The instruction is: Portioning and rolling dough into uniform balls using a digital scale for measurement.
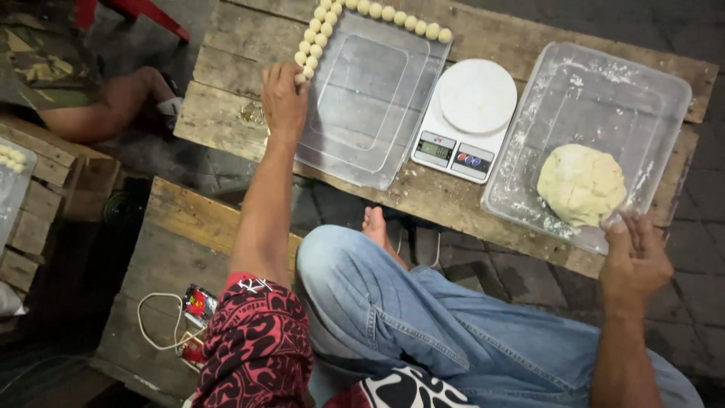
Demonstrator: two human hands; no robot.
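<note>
Right hand (pixel 633 257) pinched the soft, floury dough lump (pixel 581 184) at its near edge; left hand (pixel 284 94) set a small ball (pixel 300 77), fingers closed lightly; dough likely tears easily.

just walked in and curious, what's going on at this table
A person sits cross-legged at a low wooden table. Their left hand rests at the end of a row of small dough balls lined along the edge of a clear plastic tray. Their right hand touches the near edge of a lump of dough in a floury clear tub. A white kitchen scale stands between tray and tub, with nothing on it.
</note>
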